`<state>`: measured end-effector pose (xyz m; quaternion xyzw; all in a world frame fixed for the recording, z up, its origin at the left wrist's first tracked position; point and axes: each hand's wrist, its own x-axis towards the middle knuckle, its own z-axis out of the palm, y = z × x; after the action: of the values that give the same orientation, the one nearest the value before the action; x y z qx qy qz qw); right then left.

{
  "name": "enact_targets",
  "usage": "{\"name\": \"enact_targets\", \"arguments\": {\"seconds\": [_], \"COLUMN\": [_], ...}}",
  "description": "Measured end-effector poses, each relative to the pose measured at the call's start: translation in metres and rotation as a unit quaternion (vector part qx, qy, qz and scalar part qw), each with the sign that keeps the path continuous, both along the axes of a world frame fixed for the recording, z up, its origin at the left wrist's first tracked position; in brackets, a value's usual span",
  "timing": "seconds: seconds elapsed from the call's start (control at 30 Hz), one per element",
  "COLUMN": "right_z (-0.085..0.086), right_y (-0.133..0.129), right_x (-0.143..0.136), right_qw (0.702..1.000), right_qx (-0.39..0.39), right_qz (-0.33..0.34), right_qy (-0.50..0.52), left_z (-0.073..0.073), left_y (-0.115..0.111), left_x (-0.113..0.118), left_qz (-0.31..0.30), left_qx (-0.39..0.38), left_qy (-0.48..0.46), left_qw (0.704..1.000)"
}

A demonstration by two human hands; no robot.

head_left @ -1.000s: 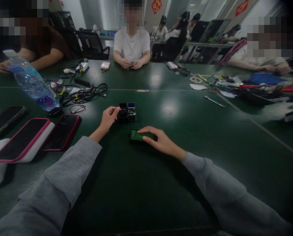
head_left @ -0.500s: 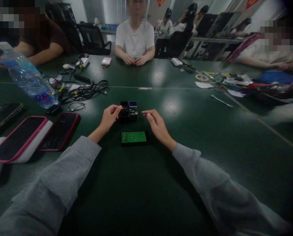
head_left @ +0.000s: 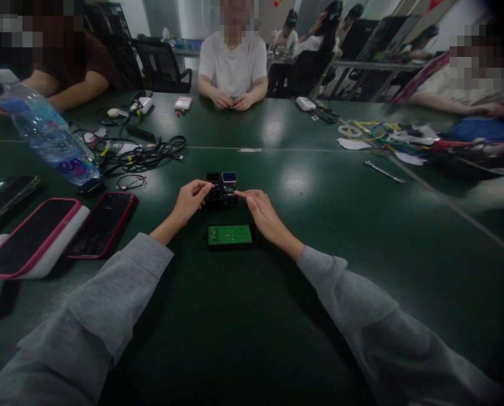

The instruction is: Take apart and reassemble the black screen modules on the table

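Observation:
A small black device (head_left: 229,192) with a little screen stands on the dark green table (head_left: 235,316). At its left side is my left hand (head_left: 190,198), thumb and fingers pinched together; what they hold, if anything, is too small to make out. My right hand (head_left: 265,213) is on the other side, its index finger stretched out to the device's right edge and the thumb apart, with nothing seen in it. Nearer to me, a green circuit board (head_left: 229,234) lies in a black tray-like case, below and between both hands.
Phones, one in a pink case (head_left: 34,237) and one in a red case (head_left: 103,225), lie at the left by a tilted water bottle (head_left: 51,132). Black cables (head_left: 150,155) lie behind. A wrench (head_left: 384,172) and tangled wires (head_left: 374,132) are at the right. People sit across.
My right hand has moved slightly left, and its index finger now reaches the device's right edge. My left hand stays nearly where it was.

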<state>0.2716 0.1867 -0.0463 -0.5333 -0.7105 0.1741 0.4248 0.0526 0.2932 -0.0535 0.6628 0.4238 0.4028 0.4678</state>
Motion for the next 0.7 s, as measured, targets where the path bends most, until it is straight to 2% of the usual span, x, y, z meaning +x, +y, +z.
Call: {"name": "enact_targets", "arguments": {"seconds": [0.4,0.6,0.7], "right_z": [-0.0065,-0.0037,-0.0022], "right_y": [0.0014,-0.0019,-0.0032], "right_x": [0.0050,0.0017,0.0012], "right_qw": [0.991,0.994,0.993], "right_qx": [0.040,0.021,0.027], "right_qz": [-0.113,-0.044,-0.058], "right_qy": [-0.054,-0.095,-0.095], "left_z": [0.0026,0.0044,0.0042], "left_y": [-0.0030,-0.0036,-0.0034], "left_x": [0.0013,0.0016,0.0017], "left_qz": [-0.035,-0.037,-0.039], "left_qx": [0.010,0.012,0.011], "left_qy": [-0.004,-0.003,-0.007], "left_qw": [0.999,0.999,0.999]}}
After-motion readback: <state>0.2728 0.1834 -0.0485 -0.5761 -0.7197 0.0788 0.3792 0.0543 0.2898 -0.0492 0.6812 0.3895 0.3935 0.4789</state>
